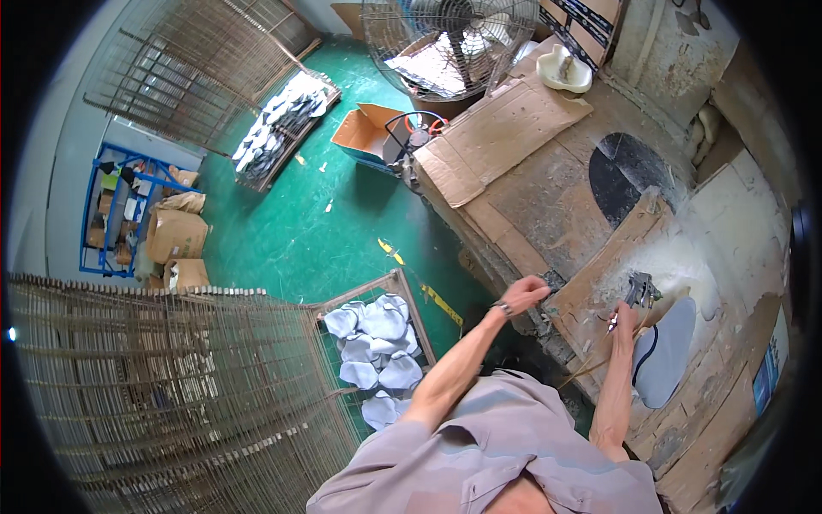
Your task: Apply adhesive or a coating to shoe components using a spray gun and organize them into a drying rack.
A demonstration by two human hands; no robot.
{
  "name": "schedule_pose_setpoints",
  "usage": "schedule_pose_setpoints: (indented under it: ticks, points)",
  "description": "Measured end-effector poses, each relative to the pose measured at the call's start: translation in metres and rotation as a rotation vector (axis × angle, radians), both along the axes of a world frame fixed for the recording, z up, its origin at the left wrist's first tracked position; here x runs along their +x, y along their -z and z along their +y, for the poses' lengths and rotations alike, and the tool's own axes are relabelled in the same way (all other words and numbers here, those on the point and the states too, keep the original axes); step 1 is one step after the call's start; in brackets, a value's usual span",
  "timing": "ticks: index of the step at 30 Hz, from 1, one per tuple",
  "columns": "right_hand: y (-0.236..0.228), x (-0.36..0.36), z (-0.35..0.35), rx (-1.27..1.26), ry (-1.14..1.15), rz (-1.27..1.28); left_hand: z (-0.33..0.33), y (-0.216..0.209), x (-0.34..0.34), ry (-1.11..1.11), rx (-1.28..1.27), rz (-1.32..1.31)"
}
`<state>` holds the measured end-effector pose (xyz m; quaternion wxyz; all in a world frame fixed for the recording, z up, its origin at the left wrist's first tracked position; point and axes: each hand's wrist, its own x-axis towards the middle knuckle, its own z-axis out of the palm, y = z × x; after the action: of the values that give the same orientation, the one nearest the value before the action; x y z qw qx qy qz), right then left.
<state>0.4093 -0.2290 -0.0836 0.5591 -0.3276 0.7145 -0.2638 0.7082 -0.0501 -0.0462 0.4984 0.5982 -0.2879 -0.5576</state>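
My right hand [626, 319] is wrapped round a metal spray gun [637, 289] above the work table on the right. A black hose [648, 347] curves down from it. Beside that hand, a pale grey, smooth-edged flat piece [672, 355] lies on the whitened tabletop. My left hand [524, 295] hovers by the table's near left edge, its fingers curled; what they hold, if anything, is hidden. A band circles the left wrist. Farther back on the table is a dark round patch or disc [623, 176].
Left of me, wire-mesh racks [171, 377] stand close; one tray holds several light pieces [377, 338]. Another stack of pieces [282, 124] sits on a far rack. A caged fan [449, 43] stands beyond the cardboard-covered table [514, 128]. An open box [364, 137] lies on the green floor.
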Motion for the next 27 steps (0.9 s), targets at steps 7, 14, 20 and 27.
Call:
schedule_pose_setpoints:
  ticks: [7,14,20,27]
  points:
    - [-0.022,0.008,0.006,0.012,0.005,-0.053,-0.081,0.056,-0.089,0.115,0.102,0.038]
    - [-0.021,0.005,0.01,0.003,-0.093,0.227,-0.077,0.109,-0.128,0.041,-0.026,-0.179]
    - [-0.071,0.018,0.004,0.072,0.091,0.182,-0.08,0.114,-0.129,-0.045,0.088,0.13]
    - [-0.147,0.028,0.046,0.007,0.136,0.082,-0.083,0.121,-0.128,-0.031,0.03,0.161]
